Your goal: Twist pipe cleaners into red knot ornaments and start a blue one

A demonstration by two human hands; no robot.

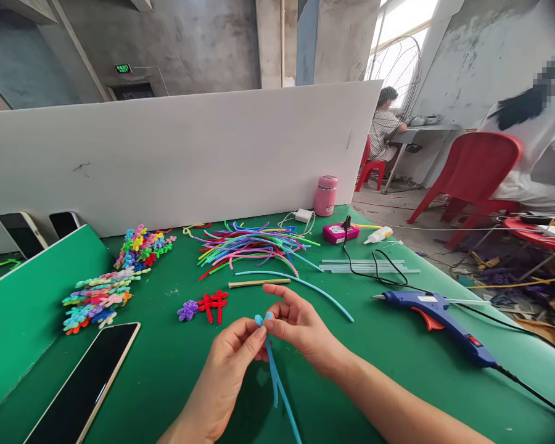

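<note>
Low in the middle of the head view, my left hand (235, 361) pinches a light blue pipe cleaner (274, 375) near its looped top. My right hand (300, 324) grips the same looped part from the right, thumb and forefinger closed on it. Two blue ends hang down below my fingers. Just beyond the hands lies a loose blue pipe cleaner (324, 290), beside a thin tan stick (259, 283). To the left are a purple flower (188, 311) and red flower shapes (213, 303). A heap of coloured pipe cleaners (254, 243) lies further back.
A blue glue gun (437, 308) with a black cord and clear glue sticks (365, 266) lie right. Finished flowers (102, 299) and a phone (90, 382) are left. A pink bottle (326, 196) stands by the white partition (189, 160). Two people sit beyond, at right.
</note>
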